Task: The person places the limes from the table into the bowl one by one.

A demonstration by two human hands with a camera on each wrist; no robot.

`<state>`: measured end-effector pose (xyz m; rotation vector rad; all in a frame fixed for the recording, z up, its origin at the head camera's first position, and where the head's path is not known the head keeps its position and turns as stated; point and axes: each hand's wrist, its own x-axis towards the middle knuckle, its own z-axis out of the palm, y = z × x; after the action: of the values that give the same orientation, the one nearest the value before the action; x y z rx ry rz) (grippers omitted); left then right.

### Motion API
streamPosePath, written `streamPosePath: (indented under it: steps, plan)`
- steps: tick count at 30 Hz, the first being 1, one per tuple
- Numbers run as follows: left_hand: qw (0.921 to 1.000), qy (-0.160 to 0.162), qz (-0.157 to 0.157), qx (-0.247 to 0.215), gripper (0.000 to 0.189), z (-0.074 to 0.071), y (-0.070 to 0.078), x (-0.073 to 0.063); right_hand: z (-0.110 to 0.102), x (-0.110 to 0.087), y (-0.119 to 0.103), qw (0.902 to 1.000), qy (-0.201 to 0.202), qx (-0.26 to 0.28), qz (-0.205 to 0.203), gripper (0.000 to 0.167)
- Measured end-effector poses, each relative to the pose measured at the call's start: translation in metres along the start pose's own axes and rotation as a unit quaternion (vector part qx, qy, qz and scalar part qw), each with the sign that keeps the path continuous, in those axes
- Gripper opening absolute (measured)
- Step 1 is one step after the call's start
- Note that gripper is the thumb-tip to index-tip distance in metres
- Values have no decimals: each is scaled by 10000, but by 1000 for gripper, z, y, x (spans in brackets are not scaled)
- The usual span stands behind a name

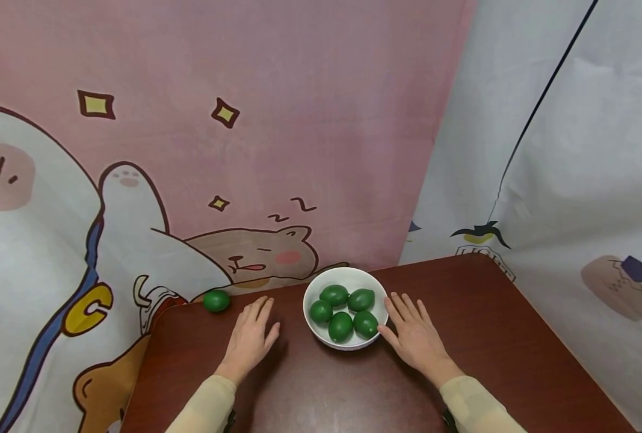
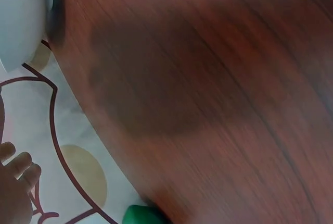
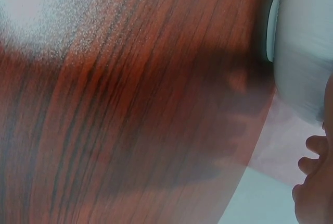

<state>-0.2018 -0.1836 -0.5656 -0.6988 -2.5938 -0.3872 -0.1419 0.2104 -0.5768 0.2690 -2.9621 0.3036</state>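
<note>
A white bowl (image 1: 353, 276) stands near the back edge of the table and holds several green limes (image 1: 340, 326). One more lime (image 1: 216, 300) lies by itself at the table's back left edge; part of it shows at the bottom of the left wrist view. Between that lime and the bowl is my left hand (image 1: 248, 340), fingers extended, holding nothing. My right hand (image 1: 415, 337) is at the bowl's right side with its fingers straight and spread. Its thumb and fingertips come close to the rim; I cannot tell whether they touch it.
The dark reddish-brown wooden table (image 1: 321, 391) reaches towards me and to the right. Behind it hangs a pink cloth (image 1: 321, 120) with cartoon animals, and a pale cloth (image 1: 586, 150) runs along the right side.
</note>
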Motion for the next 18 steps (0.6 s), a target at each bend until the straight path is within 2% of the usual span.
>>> streamPosePath:
  steps: [11, 18]
  plan:
    - [9993, -89, -201, 289, 61, 0, -31, -1, 1, 0, 2, 10000, -41, -22, 1, 75]
    - [9964, -440, -631, 345, 60, -4, -50, 0, 0, 1, 1, 10000, -12, -31, -30, 74]
